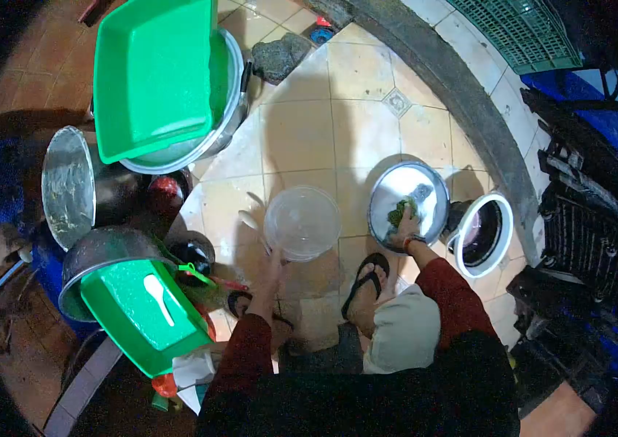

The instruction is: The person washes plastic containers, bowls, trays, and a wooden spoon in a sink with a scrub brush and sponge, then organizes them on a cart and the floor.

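Observation:
In front of my feet, a round clear plastic tub [307, 218] shows its wide circular face. My left hand [272, 268] is at its lower left rim, its fingers closed on the edge as far as the blur lets me see. To the right, a round metal basin [385, 191] with a grey rim stands on the tiles, its inside bright white. Reaching into it, my right hand [405, 231] has its fingers closed around a dark green clump [397, 215] that looks like a scouring pad. A small grey patch [421, 191] shows beside it in the basin.
A white-rimmed bucket [500, 204] stands right of the basin. On the left are a large green tub [156, 73], a tall metal pot [68, 189], and a green basin [116, 300] holding a white rice paddle [157, 297]. A stone [278, 57] lies farther off, near a curved kerb [433, 54].

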The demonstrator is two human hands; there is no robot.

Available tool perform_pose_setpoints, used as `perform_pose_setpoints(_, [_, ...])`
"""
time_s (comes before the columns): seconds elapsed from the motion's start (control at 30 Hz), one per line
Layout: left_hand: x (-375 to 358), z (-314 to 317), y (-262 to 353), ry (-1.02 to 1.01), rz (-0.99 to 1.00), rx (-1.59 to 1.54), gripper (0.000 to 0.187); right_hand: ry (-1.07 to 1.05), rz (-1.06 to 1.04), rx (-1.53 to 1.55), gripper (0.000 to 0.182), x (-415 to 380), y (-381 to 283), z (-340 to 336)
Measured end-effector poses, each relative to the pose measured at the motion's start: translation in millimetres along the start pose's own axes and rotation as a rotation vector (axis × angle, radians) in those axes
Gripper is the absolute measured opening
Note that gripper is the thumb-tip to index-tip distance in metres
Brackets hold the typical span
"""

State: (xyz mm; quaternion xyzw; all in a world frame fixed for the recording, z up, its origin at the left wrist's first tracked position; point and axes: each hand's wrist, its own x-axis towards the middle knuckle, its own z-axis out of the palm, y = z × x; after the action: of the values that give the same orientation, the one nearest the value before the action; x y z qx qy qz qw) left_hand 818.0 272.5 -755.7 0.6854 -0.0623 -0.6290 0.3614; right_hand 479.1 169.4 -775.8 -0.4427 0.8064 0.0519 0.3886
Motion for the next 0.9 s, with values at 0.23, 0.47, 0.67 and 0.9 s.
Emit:
perform_pose_setpoints(0.23, [26,28,-14,0.163,0.287,0.304,0.035,-0.249,-0.248,0.03,0.104,19,-66,-34])
perform_pose_setpoints(0.47, [39,-18,-52,0.297,0.485,0.614,0.038,0.011,-0.722,-0.464,0.023,-15,-104,-107])
perform_pose_setpoints(0.67, [-61,42,42,0.408,0.578,0.183,0.037,-0.115,-1.067,-0.047,0.025,-119,-211,-97])
perform_pose_setpoints(0.9, [-124,64,67,-0.016,0.435,-0.166,0.033,0.353,-1.373,0.171,0.029,-186,-228,30])
